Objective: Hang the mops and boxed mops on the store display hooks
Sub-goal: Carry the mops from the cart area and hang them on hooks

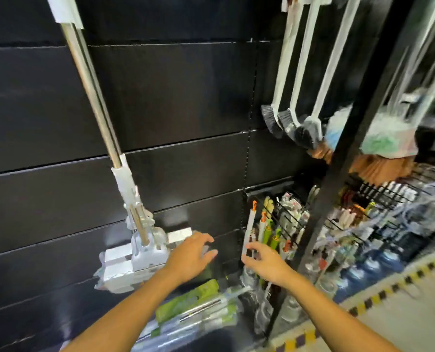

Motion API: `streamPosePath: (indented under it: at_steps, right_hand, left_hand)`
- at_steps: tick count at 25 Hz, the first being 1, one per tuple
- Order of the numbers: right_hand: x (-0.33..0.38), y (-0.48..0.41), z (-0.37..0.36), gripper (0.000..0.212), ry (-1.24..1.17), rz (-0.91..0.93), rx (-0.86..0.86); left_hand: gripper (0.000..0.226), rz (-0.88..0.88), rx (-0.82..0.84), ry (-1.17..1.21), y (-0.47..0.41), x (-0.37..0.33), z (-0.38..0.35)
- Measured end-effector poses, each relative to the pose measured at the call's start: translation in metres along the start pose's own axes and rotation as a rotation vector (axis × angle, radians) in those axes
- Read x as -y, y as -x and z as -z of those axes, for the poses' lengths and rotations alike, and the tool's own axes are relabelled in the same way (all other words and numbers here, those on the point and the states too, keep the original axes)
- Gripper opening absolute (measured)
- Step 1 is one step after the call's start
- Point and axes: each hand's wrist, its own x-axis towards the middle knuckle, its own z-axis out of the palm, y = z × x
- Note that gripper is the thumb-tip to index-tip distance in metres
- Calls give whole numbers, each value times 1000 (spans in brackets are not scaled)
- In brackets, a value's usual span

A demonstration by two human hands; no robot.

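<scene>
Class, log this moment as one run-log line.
left hand open beside mop head | right hand open near white handle | boxed mops below

a sponge mop (94,105) with a silver metal pole and a white plastic head hangs tilted against the black panel wall (173,97), head low and wrapped in clear film. below it, long green-and-white packaged mops (186,303) lie slanted together.

one mop (125,180), three long-handled brushes (290,121)
</scene>
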Motion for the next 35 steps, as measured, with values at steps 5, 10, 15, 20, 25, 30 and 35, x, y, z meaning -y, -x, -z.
streamPosePath:
  at_steps: [5,10,15,20,25,30,35]
  right_hand:
    - [-104,96,71,58,7,-162,-158]
    - [-207,229,138,51,39,-326,-375]
    - [-293,365,173,56,102,-526,-583]
    - [-342,479,182,55,94,-736,-794]
    - [-388,565,179,55,-45,-949,-956]
    - [-435,620,196,50,-158,-1116,-1059]
    - [-487,658,254,51,-147,-1242,-1127]
  left_hand:
    - [45,-228,172,-101,-14,-120,-76]
    - [51,-537,282,-207,-9,-265,-163]
    - [67,-853,258,-266,15,-402,-243]
    - [65,-1143,304,-273,52,-517,-309]
    - [66,-1324,419,-268,83,-615,-380]
    - [70,-1415,517,-275,95,-699,-446]
    - [63,-1537,589,-264,72,-797,-500]
